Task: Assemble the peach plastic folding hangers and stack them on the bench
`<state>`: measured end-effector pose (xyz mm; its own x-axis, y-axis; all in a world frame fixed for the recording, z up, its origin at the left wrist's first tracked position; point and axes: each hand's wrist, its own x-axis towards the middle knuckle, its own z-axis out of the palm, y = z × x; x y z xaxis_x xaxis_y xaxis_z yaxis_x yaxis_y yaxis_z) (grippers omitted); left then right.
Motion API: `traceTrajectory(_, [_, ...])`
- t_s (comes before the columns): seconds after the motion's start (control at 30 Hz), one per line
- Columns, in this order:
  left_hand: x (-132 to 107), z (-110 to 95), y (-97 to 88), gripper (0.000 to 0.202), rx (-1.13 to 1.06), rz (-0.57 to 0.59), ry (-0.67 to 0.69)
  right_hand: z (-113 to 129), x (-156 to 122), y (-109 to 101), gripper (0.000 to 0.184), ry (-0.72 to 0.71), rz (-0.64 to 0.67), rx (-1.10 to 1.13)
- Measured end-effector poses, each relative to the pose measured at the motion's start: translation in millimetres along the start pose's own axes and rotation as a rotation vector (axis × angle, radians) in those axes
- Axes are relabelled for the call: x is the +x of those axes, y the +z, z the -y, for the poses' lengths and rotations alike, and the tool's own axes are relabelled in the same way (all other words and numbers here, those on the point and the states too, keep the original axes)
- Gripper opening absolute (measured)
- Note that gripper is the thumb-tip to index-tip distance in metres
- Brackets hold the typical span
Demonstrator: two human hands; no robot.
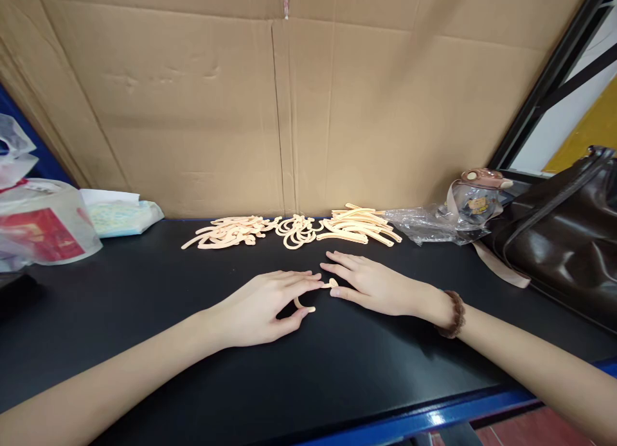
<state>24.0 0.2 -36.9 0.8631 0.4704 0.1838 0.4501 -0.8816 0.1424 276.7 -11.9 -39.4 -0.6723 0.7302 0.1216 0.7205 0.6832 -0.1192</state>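
Both of my hands rest on a black table [144, 343]. My left hand [263, 308] lies palm down with fingers stretched toward the right, its thumb and fingers touching a small curved peach-coloured plastic piece [304, 306]. My right hand [369, 282] lies flat beside it, fingers pointing left, its thumb tip against the other end of the piece [332, 283]. A brown bead bracelet [454, 313] is on my right wrist. Farther back lie a pile of wavy peach pieces [226, 232], a pile of ring-shaped ones [296, 231] and a pile of straight strips [359, 226].
A cardboard wall [289, 99] closes the back of the table. At left are a plastic bag with red print [41, 231] and a tissue pack [120, 214]. At right sit crumpled clear plastic [419, 224], a small bottle [475, 198] and a dark brown handbag [563, 234].
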Motion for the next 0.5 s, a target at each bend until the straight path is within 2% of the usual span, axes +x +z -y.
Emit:
traceTrajectory(0.2, [-2.3,-3.6,-2.2,0.045,0.016,0.016,0.005,-2.3,0.4,1.3,0.066,-0.008,0.012,0.011])
traceTrajectory(0.3, [-1.6,-0.7,-6.3,0.048,0.072,-0.055,-0.002,-2.8,0.2,1.0,0.069,-0.006,0.015,0.023])
traceTrajectory(0.4, [-1.7,17.6,-13.0,0.045,0.199,-0.193,-0.087,-2.7,-0.6,-0.9,0.071,0.003,0.027,0.037])
traceTrajectory(0.5, [-7.8,50.7,-23.7,0.046,0.31,-0.296,-0.245,-2.8,-1.4,-3.1,0.07,0.015,0.039,0.07])
